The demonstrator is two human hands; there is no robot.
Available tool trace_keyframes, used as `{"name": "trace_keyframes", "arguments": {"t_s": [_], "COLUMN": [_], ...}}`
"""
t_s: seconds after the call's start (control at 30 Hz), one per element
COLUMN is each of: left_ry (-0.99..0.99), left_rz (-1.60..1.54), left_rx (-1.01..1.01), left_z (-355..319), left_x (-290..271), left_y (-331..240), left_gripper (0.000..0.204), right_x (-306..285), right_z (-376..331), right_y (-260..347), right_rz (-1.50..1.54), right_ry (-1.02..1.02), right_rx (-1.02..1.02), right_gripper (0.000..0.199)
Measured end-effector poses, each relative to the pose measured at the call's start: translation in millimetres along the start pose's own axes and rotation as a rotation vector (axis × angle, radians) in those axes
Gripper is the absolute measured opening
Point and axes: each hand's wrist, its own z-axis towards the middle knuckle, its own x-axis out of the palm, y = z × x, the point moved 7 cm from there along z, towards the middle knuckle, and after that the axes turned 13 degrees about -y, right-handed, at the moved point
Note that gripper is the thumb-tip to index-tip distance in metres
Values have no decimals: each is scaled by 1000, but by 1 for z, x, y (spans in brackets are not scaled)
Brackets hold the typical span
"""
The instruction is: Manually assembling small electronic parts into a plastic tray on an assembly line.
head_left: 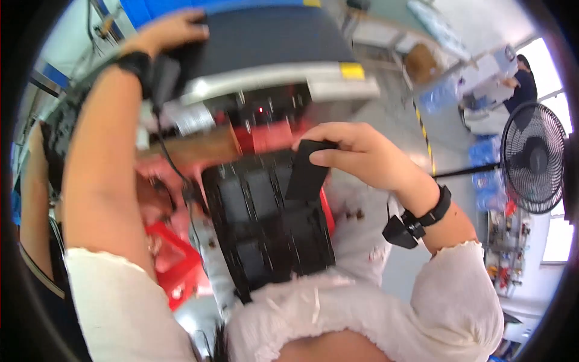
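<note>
1. At 12 o'clock, one broad machine is seen, topped by a smooth, dark, flat surface and edged in white.
2. At 3 o'clock, one black fan is seen, its round cage formed of thin ribs.
3. At the centre, one black tray is supported on the lap; it is divided by raised ridges into roughly rectangular sections, whose exact count is blurred.
4. At 8 o'clock, one red basket is partly hidden by the left arm.
5. At 11 o'clock, the left hand is stretched over the machine's left end; whether anything is grasped by its fingers cannot be told.
6. Toward 1 o'clock from the tray's middle, one dark piece, flat, matte and rectangular, is pinched by its upper end between thumb and fingers of the right hand; its lower end is held tilted over the tray.
7. Near 12 o'clock, one yellow patch is borne on the machine's white edge.
</note>
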Motion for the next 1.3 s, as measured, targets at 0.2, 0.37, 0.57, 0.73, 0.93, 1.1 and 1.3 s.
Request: {"name": "trace_keyframes", "arguments": {"t_s": [0.2,0.37,0.57,0.73,0.93,1.1,1.3], "left_ry": [-243,-344,11,-66,-159,-204,-145], "left_rz": [231,-47,-224,-146,-102,-87,-204], "left_rx": [81,364,465,403,404,410,377], "left_z": [-42,-138,-308,-353,-368,-375,-369], "left_x": [-10,9,78,136,155,157,146], "left_y": [-75,-140,-213,-194,-189,-178,-175], "left_gripper": [64,60,72,75,77,65,52], "right_x": [59,64,51,69,61,34,53], "right_z": [-44,-62,-77,-81,-99,-74,-15], "right_y": [-100,-105,-109,-116,-95,2,66], "right_rz": [-207,-308,-239,-569,-451,-521,-814], "right_ry": [142,59,23,74,-306,-512,-476], "right_rx": [-147,-365,-345,-487,-599,-905,-1181], "right_gripper": [29,29,31,34,41,42,63]}}
